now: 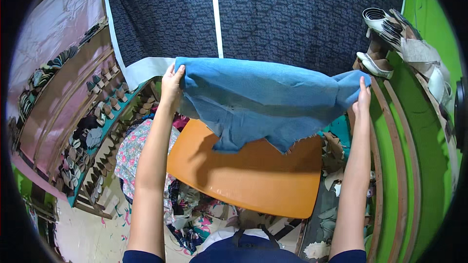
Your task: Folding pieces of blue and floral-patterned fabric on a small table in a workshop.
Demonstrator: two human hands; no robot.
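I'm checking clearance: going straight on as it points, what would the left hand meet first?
Past the blue denim piece it holds, the left hand would probably meet the dark patterned sheet, near its white border; depth is unclear.

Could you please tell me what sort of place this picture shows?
Probably a shoemaking workshop: white shoes at right, rows of shoe-shaped pieces on the left rack, and a ragged-edged blue cloth held up in front.

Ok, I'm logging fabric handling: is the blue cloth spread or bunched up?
Spread: the blue cloth hangs wide between the left hand and right hand, though gathered at the right end.
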